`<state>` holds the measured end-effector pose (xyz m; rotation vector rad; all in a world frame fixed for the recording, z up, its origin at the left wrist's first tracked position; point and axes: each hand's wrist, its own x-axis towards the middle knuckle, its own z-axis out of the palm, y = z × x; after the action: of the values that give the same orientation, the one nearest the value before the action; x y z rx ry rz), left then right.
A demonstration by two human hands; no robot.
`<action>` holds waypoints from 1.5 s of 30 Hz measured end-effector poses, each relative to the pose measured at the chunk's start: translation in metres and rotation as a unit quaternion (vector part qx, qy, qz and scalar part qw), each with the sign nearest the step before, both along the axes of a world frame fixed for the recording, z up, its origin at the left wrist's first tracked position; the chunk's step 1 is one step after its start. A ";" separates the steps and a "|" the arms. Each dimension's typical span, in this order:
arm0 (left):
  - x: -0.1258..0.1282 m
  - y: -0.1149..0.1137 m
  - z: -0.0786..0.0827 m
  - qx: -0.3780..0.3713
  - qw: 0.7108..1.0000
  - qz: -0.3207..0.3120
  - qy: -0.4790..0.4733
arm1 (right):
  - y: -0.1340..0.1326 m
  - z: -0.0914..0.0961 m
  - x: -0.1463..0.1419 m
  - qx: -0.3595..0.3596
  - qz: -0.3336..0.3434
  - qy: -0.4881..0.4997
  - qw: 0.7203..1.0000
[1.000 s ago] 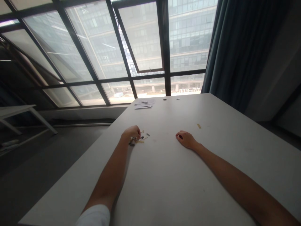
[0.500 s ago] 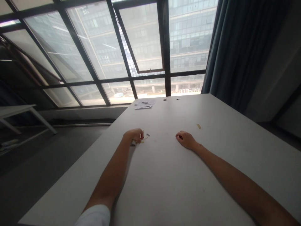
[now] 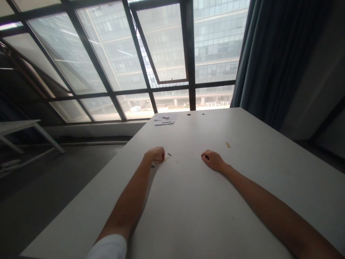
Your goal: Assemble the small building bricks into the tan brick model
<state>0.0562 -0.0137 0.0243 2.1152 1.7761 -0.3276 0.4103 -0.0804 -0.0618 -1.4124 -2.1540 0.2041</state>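
Note:
On the left of the white table [image 3: 188, 201], my left hand [image 3: 155, 154] is closed, fingers bent down among several small pieces. What its fingertips pinch, if anything, is hidden. A small grey piece [image 3: 169, 154] lies just beyond the fingers, and a pale thin stick [image 3: 167, 158] is close to the fingertips. Below the palm are a dark piece [image 3: 153, 166] and some yellowish bits [image 3: 156, 162], partly covered. My right hand [image 3: 213, 159] rests on the table with its fingers curled in and a dark gap inside the curl; nothing shows in it.
A yellowish strip [image 3: 228, 145] lies beyond my right hand. Papers [image 3: 164, 122] with small items are at the far left edge. A dark round spot [image 3: 189, 114] and a small black-and-white item [image 3: 204, 114] sit at the far edge, before the windows. A dark curtain [image 3: 258, 64] hangs right.
My left hand has turned slightly and its fingers have drawn closer together; the gap between thumb and fingers no longer shows. My right hand has stayed in place.

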 end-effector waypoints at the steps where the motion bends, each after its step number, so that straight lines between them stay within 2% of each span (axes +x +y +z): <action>1: 0.001 -0.001 0.000 0.000 1.000 0.000 -0.003 | 0.000 0.000 0.000 -0.001 0.000 -0.001 1.000; 4: 0.003 -0.004 0.001 0.004 1.000 -0.005 -0.009 | 0.001 -0.001 0.000 -0.004 -0.001 -0.001 1.000; 7: 0.007 -0.005 0.004 0.017 0.999 -0.044 -0.027 | 0.002 -0.001 0.000 -0.008 -0.001 -0.001 1.000; 10: 0.010 -0.006 0.010 0.035 0.992 -0.095 -0.070 | 0.001 0.000 0.000 -0.012 -0.001 -0.002 1.000; 13: 0.016 -0.009 0.017 0.044 0.984 -0.114 -0.132 | 0.000 0.001 0.000 -0.010 -0.001 0.000 1.000; 16: 0.033 -0.016 0.019 0.062 0.968 -0.137 -0.202 | -0.001 0.002 -0.001 -0.005 0.001 0.002 1.000; 19: 0.064 -0.025 0.006 0.092 0.936 -0.191 -0.283 | -0.002 0.004 -0.001 -0.005 0.003 0.002 1.000; 23: 0.116 -0.036 -0.030 0.144 0.870 -0.155 -0.445 | -0.002 0.006 -0.001 -0.007 0.003 0.002 1.000; 25: 0.135 -0.039 -0.047 0.166 0.844 -0.108 -0.498 | -0.002 0.006 -0.001 -0.005 0.005 0.012 1.000; 29: 0.149 -0.041 -0.067 0.181 0.820 -0.015 -0.543 | -0.003 0.004 -0.002 0.017 0.016 0.042 0.999; 32: 0.149 -0.042 -0.072 0.169 0.817 0.005 -0.552 | -0.005 0.007 -0.004 0.041 0.026 0.052 0.997; 37: 0.150 -0.047 -0.074 0.162 0.802 -0.015 -0.574 | -0.009 0.013 -0.008 0.047 0.062 0.061 0.995; 41: 0.150 -0.049 -0.073 0.167 0.785 -0.016 -0.596 | -0.007 0.011 -0.007 0.051 0.101 0.095 0.989; 45: 0.148 -0.048 -0.071 0.174 0.798 -0.029 -0.576 | -0.005 0.007 -0.005 0.054 0.090 0.097 0.990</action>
<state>0.2047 -0.0619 -0.0469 1.8294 1.0176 1.1342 0.4051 -0.0852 -0.0545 -1.0917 -2.0968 0.2758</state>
